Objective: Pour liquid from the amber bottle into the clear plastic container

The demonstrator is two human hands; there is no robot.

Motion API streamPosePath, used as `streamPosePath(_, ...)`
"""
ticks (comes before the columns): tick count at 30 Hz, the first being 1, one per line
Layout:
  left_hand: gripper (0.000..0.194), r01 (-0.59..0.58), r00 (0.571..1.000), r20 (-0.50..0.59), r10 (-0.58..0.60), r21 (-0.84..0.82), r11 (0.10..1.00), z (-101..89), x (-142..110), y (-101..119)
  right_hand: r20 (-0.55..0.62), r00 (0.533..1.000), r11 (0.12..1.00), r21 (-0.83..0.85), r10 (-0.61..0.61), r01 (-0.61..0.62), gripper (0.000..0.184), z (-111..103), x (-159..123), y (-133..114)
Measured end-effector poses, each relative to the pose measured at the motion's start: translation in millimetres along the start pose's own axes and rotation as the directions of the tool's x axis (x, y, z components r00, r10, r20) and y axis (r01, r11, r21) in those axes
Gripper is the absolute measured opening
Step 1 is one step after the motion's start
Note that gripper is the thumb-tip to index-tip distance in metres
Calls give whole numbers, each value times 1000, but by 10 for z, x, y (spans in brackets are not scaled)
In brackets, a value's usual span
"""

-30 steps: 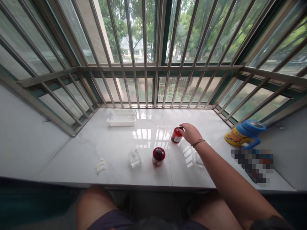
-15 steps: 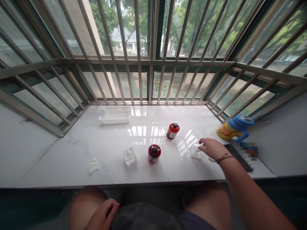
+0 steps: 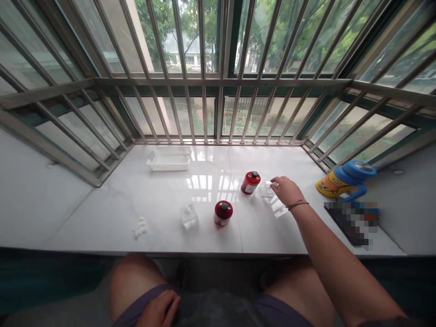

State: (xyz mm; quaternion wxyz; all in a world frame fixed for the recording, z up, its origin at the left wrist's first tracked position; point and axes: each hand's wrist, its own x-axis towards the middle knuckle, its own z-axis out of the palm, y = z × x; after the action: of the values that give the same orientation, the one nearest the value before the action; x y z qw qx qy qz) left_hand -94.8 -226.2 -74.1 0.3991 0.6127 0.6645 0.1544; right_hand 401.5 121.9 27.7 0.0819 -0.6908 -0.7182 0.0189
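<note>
My right hand [image 3: 286,188] reaches over the counter, its fingers closed at the top of a clear square container [image 3: 267,190], which is partly hidden by the fingers. Just left of it stands a red bottle with a black cap [image 3: 250,183]. Closer to me is a second, darker red bottle [image 3: 223,213], upright like the first. To its left sits another clear square container [image 3: 188,215]. My left hand [image 3: 160,309] rests on my lap with curled fingers and nothing visible in them.
A white perforated basket [image 3: 169,161] stands at the back left, and a crumpled white tissue [image 3: 140,228] lies at the front left. On the right are a blue and yellow bottle [image 3: 344,180] and a dark flat object [image 3: 342,223], partly blurred out. Metal bars [image 3: 225,82] line the window.
My right hand has moved left and away from me with the clear container, bringing it beside the farther red bottle. The view has shifted slightly; the left hand stays on my lap.
</note>
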Motion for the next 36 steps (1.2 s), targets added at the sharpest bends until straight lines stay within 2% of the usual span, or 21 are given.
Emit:
streamPosePath(4, 38, -83, 996, -16, 84, 12, 996, -186, 128, 484, -88, 996, 998, 70, -1, 7, 42, 111, 2, -151)
streamPosePath(7, 32, -175, 982, -72, 177, 30, 984, -310, 307, 791, -220, 975, 991, 133, -2, 32, 45, 55, -210, -301)
streamPosePath(9, 27, -271, 944, -169, 282, 90, 958, -309, 456, 950, -351, 936, 968, 235, -2, 90, 38, -21, -447, -502)
streamPosePath(11, 24, -371, 867, -281, 411, 185, 910, -233, 629, 1110, -407, 913, 917, 349, -39, 194, 31, -81, -708, -802)
streamPosePath(14, 58, -490, 759, -349, 549, 249, 836, -50, 955, 1397, -389, 901, 759, 522, -193, 388, 24, -71, -1015, -1328)
streamPosePath(17, 91, -544, 695, -427, 579, 213, 811, 112, 1368, 1684, -367, 885, 651, 603, -288, 462, 25, 29, -1128, -1722)
streamPosePath(20, 106, -544, 703, -488, 517, 100, 833, 209, 1763, 1869, -329, 902, 657, 620, -280, 430, 12, 116, -1123, -1876)
streamPosePath(23, 79, -561, 711, -488, 506, 40, 827, 265, 1972, 1929, -326, 922, 701, 607, -210, 374, 12, 151, -1149, -1875)
streamPosePath(25, 57, -576, 713, -485, 506, 6, 817, 300, 1982, 1925, -338, 920, 706, 601, -200, 374, 14, 160, -1217, -1848)
streamPosePath(27, 46, -586, 716, -485, 502, -27, 810, 339, 1925, 1902, -354, 913, 686, 614, -203, 390, 13, 173, -1314, -1823)
streamPosePath(31, 51, -610, 713, -472, 518, -53, 791, 399, 1792, 1846, -375, 910, 646, 653, -177, 395, 11, 206, -1490, -1789)
streamPosePath(36, 60, -606, 731, -445, 517, -75, 792, 410, 1754, 1819, -347, 921, 632, 677, -179, 378, 11, 199, -1534, -1766)
